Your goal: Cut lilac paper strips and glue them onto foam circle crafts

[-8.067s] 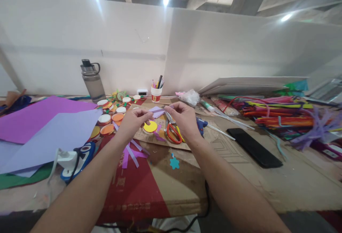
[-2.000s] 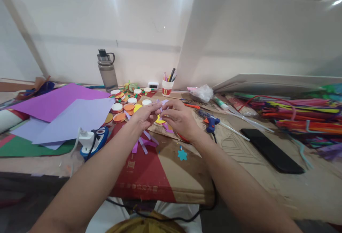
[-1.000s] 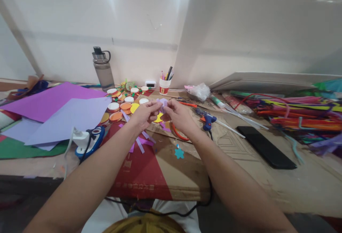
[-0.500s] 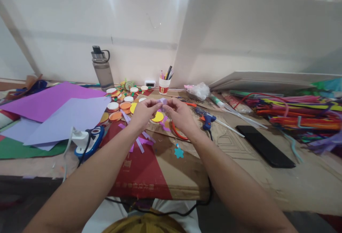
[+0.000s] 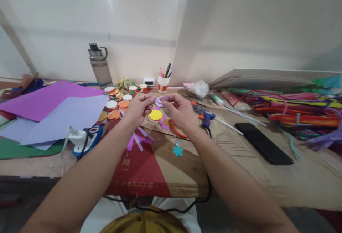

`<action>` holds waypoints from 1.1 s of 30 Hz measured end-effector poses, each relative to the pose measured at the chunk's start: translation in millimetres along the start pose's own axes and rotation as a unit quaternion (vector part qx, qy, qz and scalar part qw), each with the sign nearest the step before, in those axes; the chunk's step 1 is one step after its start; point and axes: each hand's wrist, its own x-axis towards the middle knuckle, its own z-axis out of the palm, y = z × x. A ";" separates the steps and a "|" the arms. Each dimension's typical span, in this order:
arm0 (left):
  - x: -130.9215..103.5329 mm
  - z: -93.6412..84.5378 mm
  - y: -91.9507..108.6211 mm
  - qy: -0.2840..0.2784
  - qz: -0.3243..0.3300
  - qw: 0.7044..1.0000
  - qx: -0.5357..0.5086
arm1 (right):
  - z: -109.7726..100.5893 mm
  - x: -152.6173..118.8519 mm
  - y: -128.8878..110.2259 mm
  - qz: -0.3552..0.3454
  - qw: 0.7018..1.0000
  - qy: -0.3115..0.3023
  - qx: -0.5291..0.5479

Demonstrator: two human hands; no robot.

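Note:
My left hand point(image 5: 138, 110) has its thumb and fingertips pinched, with a small bit of lavender paper showing at their tips. Facing it, my right hand point(image 5: 180, 111) pinches a lavender paper piece point(image 5: 159, 102), whose exact shape is too small to make out. The two hands are slightly apart. Below them lies a yellow-topped disc point(image 5: 155, 115) beside purple paper scraps point(image 5: 163, 123). Under my left wrist are purple and lavender paper strips point(image 5: 138, 141). A teal flower-shaped cutout point(image 5: 177, 150) rests on the cardboard nearer to me.
Right of my hands lie a blue glue gun point(image 5: 207, 118) and a black phone point(image 5: 263, 143). Colourful pipe cleaners point(image 5: 301, 110) fill the far right. Leftward are lavender sheets point(image 5: 69, 119), a blue power strip point(image 5: 89, 140), several white-and-orange discs point(image 5: 111, 105) and a water bottle point(image 5: 100, 70). A pen cup point(image 5: 163, 84) stands behind.
My hands have drawn apart; the left has shifted left and its fingers have curled in. More of the lavender paper and the yellow disc now shows between them. The view has tilted slightly.

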 end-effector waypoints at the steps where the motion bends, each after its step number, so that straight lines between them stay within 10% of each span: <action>1: 0.6 -0.8 0.8 -0.002 -0.014 1.000 -0.010 | 0.5 -0.6 -1.2 0.001 1.000 -0.006 0.006; 33: -2.4 2.5 -9.0 -0.029 0.061 0.986 0.153 | -0.2 0.6 -3.8 0.050 0.997 0.001 -0.052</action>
